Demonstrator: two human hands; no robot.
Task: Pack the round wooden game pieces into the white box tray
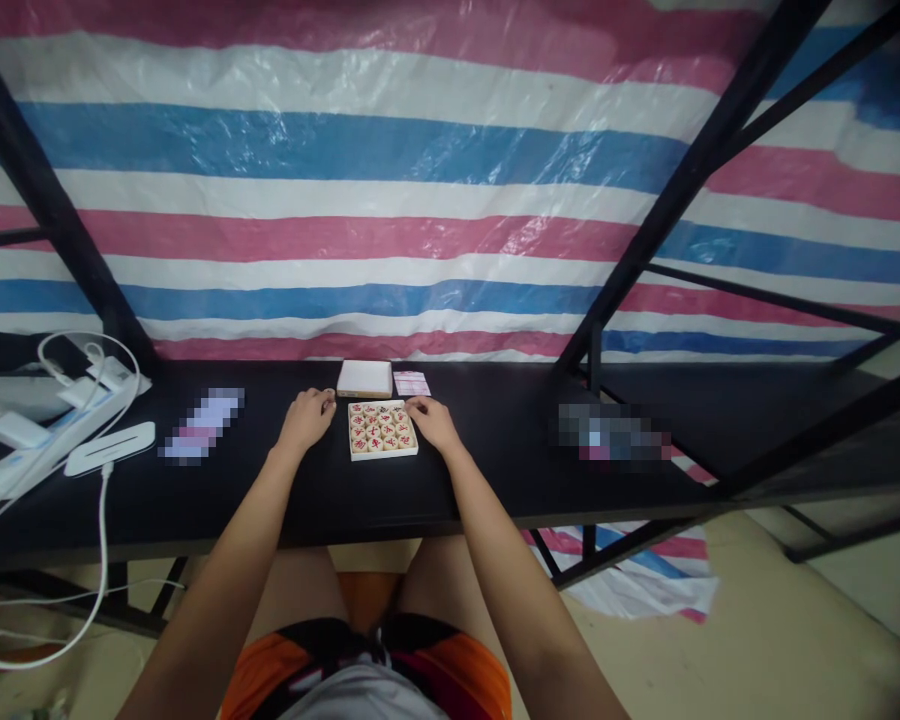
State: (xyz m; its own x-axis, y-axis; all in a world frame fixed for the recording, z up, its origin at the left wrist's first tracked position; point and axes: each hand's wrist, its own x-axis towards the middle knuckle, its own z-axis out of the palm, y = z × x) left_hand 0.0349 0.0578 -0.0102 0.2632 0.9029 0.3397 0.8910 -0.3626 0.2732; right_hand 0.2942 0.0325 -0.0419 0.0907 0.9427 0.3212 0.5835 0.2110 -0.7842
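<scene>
A shallow white box [383, 456] filled with round xiangqi pieces [375, 432], marked in red and a few in black, lies on the black table. Left of it is my left hand [309, 416], its fingers curled around a small round piece [330, 394] at the fingertips. My right hand [431, 420] is at the box's upper right corner, thumb and fingers together near the pieces; anything between them is too small to make out. Behind the box sits a white box lid [364, 378], with a pinkish printed card [412, 384] to its right.
On the black table [510, 480], a power strip with plugs and cables [52, 430] and a white charging pad [111, 449] lie left. Blurred items lie on both sides. Black metal frame bars [645, 240] and striped sheeting [360, 240] stand behind.
</scene>
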